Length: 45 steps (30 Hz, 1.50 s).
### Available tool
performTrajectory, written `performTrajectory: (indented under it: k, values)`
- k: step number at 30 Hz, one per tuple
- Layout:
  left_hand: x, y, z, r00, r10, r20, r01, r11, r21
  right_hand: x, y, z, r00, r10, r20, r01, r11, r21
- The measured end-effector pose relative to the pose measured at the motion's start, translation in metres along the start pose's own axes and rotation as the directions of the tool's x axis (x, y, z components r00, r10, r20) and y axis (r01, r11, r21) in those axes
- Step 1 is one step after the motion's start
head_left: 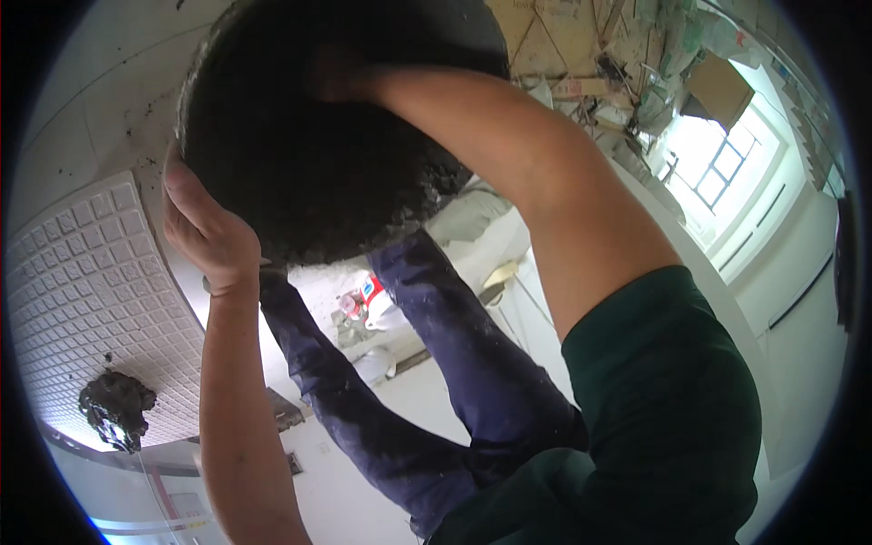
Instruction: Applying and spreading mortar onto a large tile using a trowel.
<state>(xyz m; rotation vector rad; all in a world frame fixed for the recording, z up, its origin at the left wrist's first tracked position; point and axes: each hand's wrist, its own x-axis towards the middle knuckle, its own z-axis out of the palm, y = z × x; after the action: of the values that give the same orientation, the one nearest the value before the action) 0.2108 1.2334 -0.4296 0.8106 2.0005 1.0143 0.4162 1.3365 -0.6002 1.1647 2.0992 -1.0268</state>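
1. A large, round, dark basin, caked with grey mortar, is seen held up in the upper middle of the view, its rim tilted toward the camera.
2. The left hand is wrapped over the basin's lower left rim, thumb pointing upward along the edge; the hand is clamped on the rim.
3. The right hand is reached into the dark inside of the basin. Only the wrist and the back of the hand are made out, so whether its fingers are closed cannot be told.
4. The two hands are kept well apart, one on the rim, one inside.
5. Beneath the basin, the person's legs in dark blue trousers are seen, and a dark green sleeve covers the right upper arm.
6. A white tile with a gridded back lies to the left; a lump of dark mortar rests near its lower edge.
7. A bright window is seen at the upper right.
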Motion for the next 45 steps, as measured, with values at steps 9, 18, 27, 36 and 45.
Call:
performTrajectory:
  k: [9,18,27,36,45]
  values:
    - [-0.002,0.010,-0.006,0.998,-0.062,-0.019,0.062,0.998,-0.015,0.012,-0.019,-0.024,0.975,-0.183,0.129,0.196,0.976,-0.096]
    - [-0.004,0.003,-0.006,0.999,0.000,-0.040,0.001,0.999,0.041,-0.044,-0.043,-0.045,0.986,-0.151,0.070,0.146,0.986,0.076]
    - [0.005,0.019,-0.007,0.974,-0.226,-0.002,0.218,0.941,0.258,-0.138,-0.061,-0.116,0.987,-0.159,-0.006,0.152,0.930,0.336]
    - [-0.183,0.018,-0.157,0.880,-0.471,0.061,0.474,0.866,-0.160,-0.293,-0.171,-0.211,0.924,-0.354,-0.146,0.378,0.904,0.200]
    - [-0.374,-0.013,-0.281,0.535,-0.828,0.165,0.718,0.549,0.427,-0.289,-0.465,-0.113,0.599,-0.737,-0.313,0.772,0.635,-0.017]
